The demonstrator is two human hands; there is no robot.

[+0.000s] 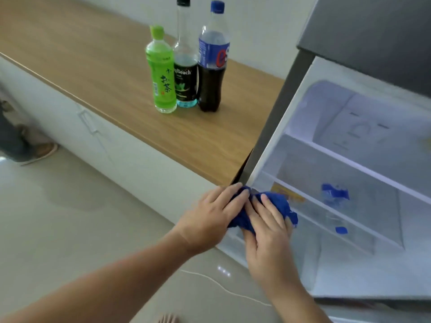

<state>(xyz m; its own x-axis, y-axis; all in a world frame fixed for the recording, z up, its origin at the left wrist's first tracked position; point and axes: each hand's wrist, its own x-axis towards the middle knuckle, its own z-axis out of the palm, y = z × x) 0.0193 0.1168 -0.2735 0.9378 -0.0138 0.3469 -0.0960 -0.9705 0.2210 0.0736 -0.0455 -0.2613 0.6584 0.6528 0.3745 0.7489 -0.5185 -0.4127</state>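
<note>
In the head view, the left hand (210,216) and right hand (268,231) both clutch a bunched blue cloth (278,201) at the front edge of the open fridge (326,108). The wiping looks barely begun, with the shelves left to do. Three bottles (185,73) stand clustered on the bench (93,54), well clear, while a water bottle (335,197) lying on a shelf inside would block the cloth.

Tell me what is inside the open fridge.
In the fridge, a clear bottle with blue label and cap lies on a lower shelf. The blue cloth partly covers something yellow I cannot identify.
</note>
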